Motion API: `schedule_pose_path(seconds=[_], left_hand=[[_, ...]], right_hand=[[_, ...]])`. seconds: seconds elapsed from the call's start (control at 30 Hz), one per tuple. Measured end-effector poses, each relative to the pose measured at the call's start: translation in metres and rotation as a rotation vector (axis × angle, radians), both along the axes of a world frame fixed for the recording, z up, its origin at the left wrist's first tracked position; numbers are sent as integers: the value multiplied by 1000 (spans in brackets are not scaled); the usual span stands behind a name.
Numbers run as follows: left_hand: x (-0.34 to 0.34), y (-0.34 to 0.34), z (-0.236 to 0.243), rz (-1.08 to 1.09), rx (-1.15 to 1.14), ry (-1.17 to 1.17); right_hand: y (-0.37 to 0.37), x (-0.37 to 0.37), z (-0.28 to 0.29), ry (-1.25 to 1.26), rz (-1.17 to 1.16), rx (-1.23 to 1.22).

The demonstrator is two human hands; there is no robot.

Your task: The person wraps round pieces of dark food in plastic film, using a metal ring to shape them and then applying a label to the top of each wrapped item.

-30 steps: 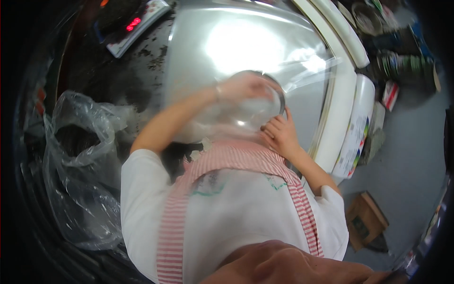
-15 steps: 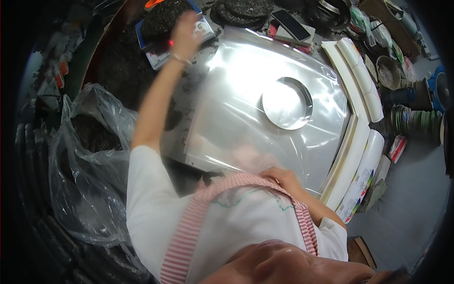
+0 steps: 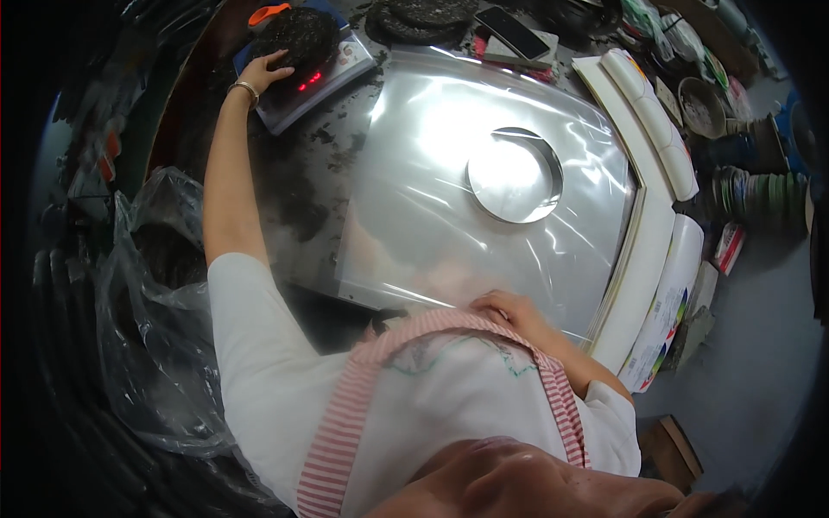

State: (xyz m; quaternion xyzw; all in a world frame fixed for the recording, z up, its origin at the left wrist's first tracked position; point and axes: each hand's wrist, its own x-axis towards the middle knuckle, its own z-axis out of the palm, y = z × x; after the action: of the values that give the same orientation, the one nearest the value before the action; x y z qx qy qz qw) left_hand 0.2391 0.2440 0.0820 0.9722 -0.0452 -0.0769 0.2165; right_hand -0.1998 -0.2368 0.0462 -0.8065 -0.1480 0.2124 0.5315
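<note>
My left hand (image 3: 266, 74) reaches to the far left, fingers stretched out and touching the near side of a round, dark, crumbly slab (image 3: 298, 41). That slab lies on a digital scale (image 3: 332, 73) with glowing red digits. My right hand (image 3: 509, 309) rests by the near edge of a stack of clear plastic sheets (image 3: 414, 190); its fingers are bent and partly hidden behind the striped apron (image 3: 449, 323). A shallow metal ring (image 3: 555, 177) stands on the sheets, right of their middle.
More dark round slabs (image 3: 423, 17) lie at the back, beside a phone (image 3: 513, 33). Orange-handled scissors or a similar tool (image 3: 268, 13) sits behind the scale. Rolls (image 3: 665, 302) line the right edge. A clear plastic bag (image 3: 155, 345) hangs at the left.
My left hand has moved left and nearer, from above the scale's right part to the slab's near side. The red digits now show more fully. My right hand stays by the sheets' edge.
</note>
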Motion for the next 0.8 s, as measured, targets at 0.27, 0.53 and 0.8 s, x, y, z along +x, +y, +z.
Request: schedule_pose_path(seconds=[0.27, 0.53, 0.8], left_hand=[[10, 28, -1, -41, -79, 106], [-4, 6, -22, 6, 134, -258], [1, -5, -18, 466, -246, -980]], right_hand=[[-1, -16, 3, -112, -19, 17], [6, -21, -2, -104, -86, 54], [9, -19, 4, -87, -113, 51]])
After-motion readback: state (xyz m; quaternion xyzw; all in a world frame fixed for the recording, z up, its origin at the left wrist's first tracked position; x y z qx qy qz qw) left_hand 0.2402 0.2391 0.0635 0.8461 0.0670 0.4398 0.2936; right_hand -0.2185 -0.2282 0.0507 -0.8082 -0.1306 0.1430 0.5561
